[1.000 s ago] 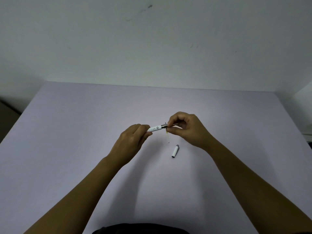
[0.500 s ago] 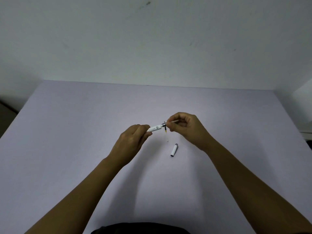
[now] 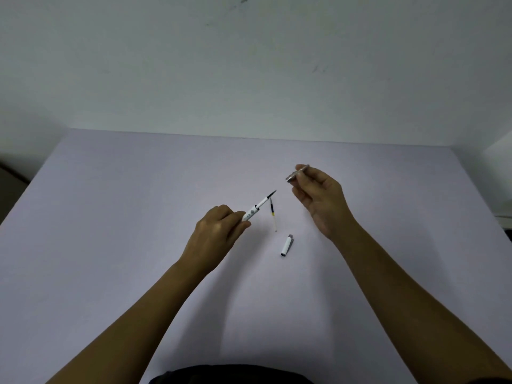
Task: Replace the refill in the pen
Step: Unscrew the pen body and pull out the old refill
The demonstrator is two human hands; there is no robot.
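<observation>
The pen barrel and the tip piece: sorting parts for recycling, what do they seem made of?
Pen barrel: probably plastic; opaque white, smooth, with a printed mark. Tip piece in the right hand: looks metal or metallised plastic; silvery-grey sheen, too blurred to settle.

A plain indoor room, its kind unclear. A pale lilac counter [image 3: 138,217] meets a bare, scuffed whitish wall [image 3: 249,65] at its far edge.

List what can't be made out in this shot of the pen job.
- Print on the barrel: too small, head view.
- Barrel's rear end: hidden inside the left hand.
- Metal tip piece: blurred, partly covered by the right hand.
- Spare refill: ink level too small.
</observation>
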